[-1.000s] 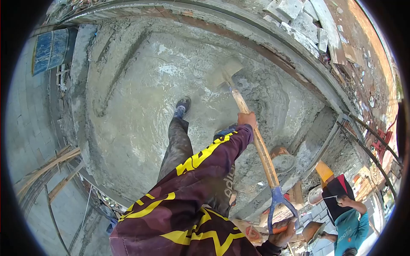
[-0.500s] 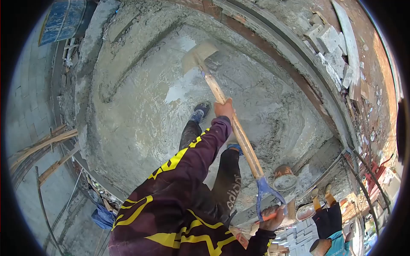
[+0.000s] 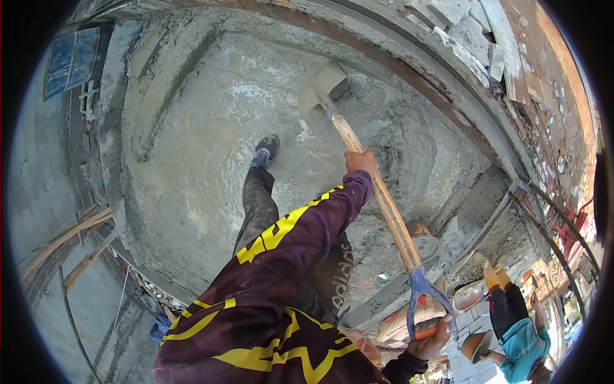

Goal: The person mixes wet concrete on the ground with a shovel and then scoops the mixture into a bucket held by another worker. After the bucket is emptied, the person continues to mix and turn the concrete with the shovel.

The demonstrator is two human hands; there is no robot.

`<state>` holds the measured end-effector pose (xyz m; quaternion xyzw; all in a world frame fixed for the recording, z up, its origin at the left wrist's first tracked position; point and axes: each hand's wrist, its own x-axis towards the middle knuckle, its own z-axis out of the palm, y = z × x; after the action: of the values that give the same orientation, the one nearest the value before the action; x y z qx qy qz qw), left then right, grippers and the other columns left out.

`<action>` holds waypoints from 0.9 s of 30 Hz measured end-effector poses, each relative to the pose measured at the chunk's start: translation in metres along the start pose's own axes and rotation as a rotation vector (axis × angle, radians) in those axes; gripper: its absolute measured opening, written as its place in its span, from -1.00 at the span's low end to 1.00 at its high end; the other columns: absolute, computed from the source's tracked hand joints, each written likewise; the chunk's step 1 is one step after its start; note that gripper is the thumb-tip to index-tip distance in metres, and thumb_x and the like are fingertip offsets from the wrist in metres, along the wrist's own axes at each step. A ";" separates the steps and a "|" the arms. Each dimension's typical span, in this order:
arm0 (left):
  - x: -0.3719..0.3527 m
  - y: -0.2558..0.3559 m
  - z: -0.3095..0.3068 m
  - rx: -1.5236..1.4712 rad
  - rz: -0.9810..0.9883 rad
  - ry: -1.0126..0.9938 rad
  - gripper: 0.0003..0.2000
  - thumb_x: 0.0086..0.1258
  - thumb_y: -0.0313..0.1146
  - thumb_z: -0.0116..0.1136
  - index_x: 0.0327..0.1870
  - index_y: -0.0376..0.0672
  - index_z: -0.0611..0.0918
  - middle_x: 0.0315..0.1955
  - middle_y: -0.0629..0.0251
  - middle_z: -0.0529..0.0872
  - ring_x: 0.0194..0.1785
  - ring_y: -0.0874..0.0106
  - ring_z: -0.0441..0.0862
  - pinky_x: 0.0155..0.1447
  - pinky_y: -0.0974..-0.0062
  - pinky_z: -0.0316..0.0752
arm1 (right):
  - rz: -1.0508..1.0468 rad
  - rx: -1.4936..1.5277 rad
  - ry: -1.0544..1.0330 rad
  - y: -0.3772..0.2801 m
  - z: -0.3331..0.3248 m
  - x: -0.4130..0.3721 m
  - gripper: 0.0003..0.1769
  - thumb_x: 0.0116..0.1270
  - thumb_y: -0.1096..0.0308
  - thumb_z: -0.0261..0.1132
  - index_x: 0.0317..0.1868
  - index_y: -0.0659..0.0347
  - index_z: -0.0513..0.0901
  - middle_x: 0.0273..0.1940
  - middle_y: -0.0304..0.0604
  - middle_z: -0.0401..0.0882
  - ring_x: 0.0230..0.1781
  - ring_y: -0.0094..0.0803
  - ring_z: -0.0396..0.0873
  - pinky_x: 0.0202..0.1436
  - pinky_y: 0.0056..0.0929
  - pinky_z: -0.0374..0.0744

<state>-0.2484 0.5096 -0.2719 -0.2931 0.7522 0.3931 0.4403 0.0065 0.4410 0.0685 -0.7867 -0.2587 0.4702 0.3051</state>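
Note:
My left hand [image 3: 362, 162] is wrapped round the wooden shaft of a shovel [image 3: 387, 211], partway down toward the blade. At the other end, my right hand [image 3: 432, 338] grips the blue D-shaped handle [image 3: 419, 288]. The blade [image 3: 325, 88], coated in grey mortar, lies over the wet cement mix [image 3: 211, 141] near the far side. My left shoe [image 3: 268, 146] stands in the mix; the other foot is hidden behind my sleeve. A mortar-smeared bucket [image 3: 423, 247] sits just right of the shaft.
A raised rim [image 3: 448, 118] curves round the far and right sides of the mix. Broken blocks [image 3: 470, 38] lie beyond it. Another person [image 3: 518, 329] in a teal shirt is at lower right, near bent poles [image 3: 550, 233]. Wooden planks [image 3: 70, 233] stick out at left.
The shovel and both my hands have shifted right in the view, the blade still over the mix. The view has also moved, and more of the other person shows.

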 end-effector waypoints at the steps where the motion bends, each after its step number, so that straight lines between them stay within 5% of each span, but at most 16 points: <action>1: -0.009 -0.011 0.007 0.009 0.010 -0.007 -0.61 0.17 -0.35 0.09 -0.08 -0.44 0.32 -0.47 0.00 0.54 -0.61 0.28 0.55 -0.57 0.33 0.51 | -0.007 -0.001 0.057 0.008 -0.017 0.002 -0.75 0.31 0.20 0.18 -0.39 0.21 0.46 -0.61 -0.32 0.39 -0.68 -0.64 0.32 -0.62 -0.64 0.28; 6: -0.055 -0.067 0.017 0.292 0.016 -0.087 -0.56 0.17 -0.31 0.13 -0.06 -0.43 0.30 -0.27 -0.20 0.59 -0.29 0.02 0.64 -0.17 0.25 0.56 | 0.099 0.031 0.170 0.006 -0.049 -0.040 -0.71 0.32 0.10 0.17 -0.40 0.14 0.48 -0.61 -0.40 0.35 -0.68 -0.67 0.29 -0.63 -0.64 0.25; 10: -0.120 -0.109 0.029 0.619 0.120 -0.151 -0.52 0.17 -0.29 0.13 -0.03 -0.42 0.26 -0.21 -0.25 0.58 -0.14 -0.04 0.60 -0.03 0.21 0.50 | 0.240 0.202 0.228 0.046 -0.128 -0.082 -0.65 0.30 -0.01 0.16 -0.13 0.08 0.50 -0.60 -0.47 0.35 -0.66 -0.70 0.30 -0.61 -0.68 0.29; 16: -0.154 -0.179 -0.007 0.628 -0.026 -0.399 -0.48 0.17 -0.23 0.14 0.00 -0.40 0.22 -0.26 -0.21 0.58 -0.23 0.02 0.62 -0.13 0.26 0.53 | 0.192 0.187 0.506 0.074 -0.147 -0.159 -0.57 0.23 -0.12 0.18 -0.30 0.12 0.48 -0.65 -0.34 0.37 -0.76 -0.54 0.30 -0.71 -0.58 0.31; 18: -0.158 -0.197 -0.038 0.618 -0.057 -0.421 -0.47 0.18 -0.21 0.14 0.01 -0.39 0.21 -0.33 -0.12 0.60 -0.37 0.15 0.65 -0.28 0.34 0.57 | 0.229 -0.099 0.616 0.063 -0.156 -0.187 -0.57 0.14 0.05 0.18 -0.13 0.23 0.55 -0.20 -0.17 0.57 -0.33 -0.37 0.55 -0.40 -0.40 0.54; 19: -0.166 -0.183 -0.057 0.617 -0.082 -0.429 -0.45 0.18 -0.21 0.15 0.02 -0.38 0.19 -0.34 -0.09 0.60 -0.39 0.19 0.65 -0.32 0.36 0.56 | 0.348 -0.089 0.675 0.098 -0.221 -0.194 -0.67 0.06 0.16 0.24 -0.30 0.27 0.57 -0.36 -0.16 0.58 -0.43 -0.40 0.54 -0.53 -0.43 0.49; 20: -0.162 -0.165 -0.076 0.527 -0.108 -0.420 -0.44 0.18 -0.22 0.16 0.03 -0.38 0.18 -0.33 -0.08 0.59 -0.40 0.20 0.65 -0.33 0.37 0.55 | 0.174 -0.091 0.644 0.069 -0.159 -0.195 -0.66 0.10 0.15 0.22 -0.33 0.31 0.58 -0.39 -0.13 0.59 -0.43 -0.40 0.54 -0.62 -0.47 0.45; 22: -0.145 -0.119 -0.121 0.353 -0.131 -0.403 -0.43 0.18 -0.24 0.16 0.04 -0.37 0.14 -0.32 -0.07 0.59 -0.42 0.22 0.64 -0.36 0.38 0.54 | 0.265 0.039 0.466 0.093 -0.163 -0.190 -0.58 0.06 0.10 0.26 -0.32 0.36 0.59 -0.31 -0.18 0.62 -0.57 -0.40 0.52 -0.66 -0.47 0.44; 23: -0.133 -0.086 -0.139 0.397 0.033 -0.230 -0.46 0.19 -0.27 0.16 0.03 -0.35 0.16 -0.35 -0.01 0.57 -0.47 0.28 0.61 -0.41 0.41 0.51 | 0.275 0.124 0.332 0.114 -0.152 -0.178 -0.62 0.14 0.06 0.22 -0.39 0.29 0.53 -0.45 -0.22 0.52 -0.64 -0.44 0.44 -0.67 -0.50 0.41; 25: -0.052 -0.060 -0.163 0.107 0.051 -0.149 -0.58 0.16 -0.30 0.20 -0.11 -0.34 0.29 -0.45 0.09 0.53 -0.55 0.37 0.55 -0.50 0.43 0.45 | 0.275 0.292 0.062 0.156 -0.117 -0.142 -0.58 0.31 -0.01 0.13 -0.54 0.14 0.40 -0.73 -0.29 0.33 -0.80 -0.50 0.29 -0.68 -0.56 0.35; 27: 0.026 0.003 -0.189 -0.054 0.084 0.029 -0.65 0.15 -0.32 0.20 -0.20 -0.31 0.33 -0.54 0.19 0.47 -0.63 0.39 0.47 -0.58 0.44 0.39 | 0.260 0.276 -0.063 0.161 -0.006 -0.117 -0.59 0.33 0.05 0.12 -0.57 0.14 0.38 -0.77 -0.26 0.29 -0.82 -0.46 0.27 -0.72 -0.50 0.36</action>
<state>-0.3441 0.3482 -0.2367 -0.2787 0.7592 0.4273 0.4042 -0.0189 0.2490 0.0226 -0.7492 -0.0974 0.5611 0.3383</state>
